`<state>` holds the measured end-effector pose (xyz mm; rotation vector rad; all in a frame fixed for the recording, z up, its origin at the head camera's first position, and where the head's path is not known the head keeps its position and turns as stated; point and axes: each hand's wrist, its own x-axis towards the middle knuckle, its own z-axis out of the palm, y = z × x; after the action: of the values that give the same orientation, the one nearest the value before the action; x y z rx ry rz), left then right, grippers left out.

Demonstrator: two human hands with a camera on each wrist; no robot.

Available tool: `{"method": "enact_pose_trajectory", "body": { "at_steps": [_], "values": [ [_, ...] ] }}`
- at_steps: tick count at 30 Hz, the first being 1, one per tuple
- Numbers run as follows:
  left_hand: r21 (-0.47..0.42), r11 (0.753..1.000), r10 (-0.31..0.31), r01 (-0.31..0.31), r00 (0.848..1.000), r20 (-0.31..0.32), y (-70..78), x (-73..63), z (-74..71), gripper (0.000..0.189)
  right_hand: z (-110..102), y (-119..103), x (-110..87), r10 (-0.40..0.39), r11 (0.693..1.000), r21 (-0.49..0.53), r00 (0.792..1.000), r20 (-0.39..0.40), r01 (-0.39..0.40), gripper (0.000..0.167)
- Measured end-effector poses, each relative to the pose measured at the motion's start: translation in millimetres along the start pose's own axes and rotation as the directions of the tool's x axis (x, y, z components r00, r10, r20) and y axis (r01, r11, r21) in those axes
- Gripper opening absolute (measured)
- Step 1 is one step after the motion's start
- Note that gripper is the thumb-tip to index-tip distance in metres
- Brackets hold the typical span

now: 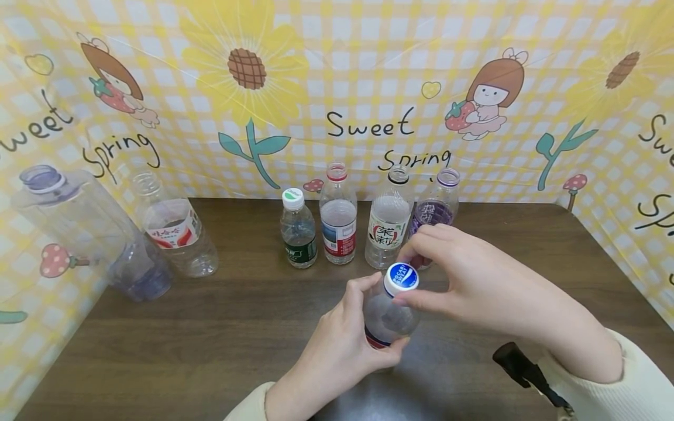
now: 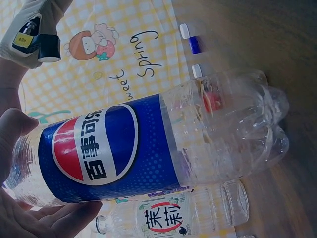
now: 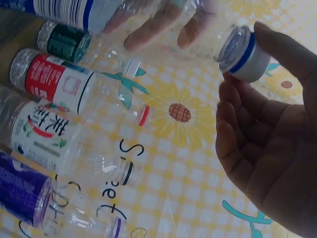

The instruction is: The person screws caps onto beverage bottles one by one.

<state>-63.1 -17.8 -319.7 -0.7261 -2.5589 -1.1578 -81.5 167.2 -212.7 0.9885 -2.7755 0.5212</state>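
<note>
My left hand (image 1: pixel 344 327) grips a clear plastic bottle (image 2: pixel 223 129) with a blue Pepsi label, around its upper part. On the bottle's mouth sits a white cap (image 1: pixel 402 277) with a blue Pocari Sweat top. My right hand (image 1: pixel 474 275) pinches this cap between thumb and forefinger; its other fingers curl loosely beside it in the right wrist view. Just behind the hands stand an uncapped bottle with a jasmine-style label (image 1: pixel 387 231) and an uncapped purple-labelled bottle (image 1: pixel 432 211), partly hidden by the right hand.
Along the back stand a red-ringed bottle (image 1: pixel 339 225) and a white-capped green-labelled bottle (image 1: pixel 298 231). At the left are a large bluish bottle (image 1: pixel 100 234) and a red-and-white-labelled bottle (image 1: pixel 176 228). A blue cap (image 2: pixel 194 45) and white cap (image 2: pixel 184 31) lie on the table.
</note>
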Motion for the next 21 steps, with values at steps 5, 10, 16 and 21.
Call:
{"method": "enact_pose_trajectory", "body": {
  "at_steps": [5,10,16,21],
  "values": [
    [-0.009,1.0,0.003,-0.003,1.0,0.0,-0.4,0.4,-0.2,0.077,-3.1,5.8,-0.1,-0.059,0.997,0.042,0.997,0.049,0.057,0.046],
    [-0.012,1.0,0.004,-0.004,1.0,0.002,-0.7,0.6,-0.4,0.077,-1.6,10.3,0.5,-0.149,0.987,0.062,0.988,0.036,0.147,0.036],
    [-0.02,1.0,0.022,-0.022,1.0,-0.019,-0.7,0.0,-0.4,0.076,3.5,5.6,0.6,-0.113,0.992,0.06,0.994,0.008,0.112,0.029],
    [-0.039,0.998,0.046,-0.047,0.999,-0.019,-0.2,-0.7,-1.2,0.076,7.9,3.4,-0.3,-0.106,0.993,0.037,0.993,-0.057,0.108,0.028]
  ]
}}
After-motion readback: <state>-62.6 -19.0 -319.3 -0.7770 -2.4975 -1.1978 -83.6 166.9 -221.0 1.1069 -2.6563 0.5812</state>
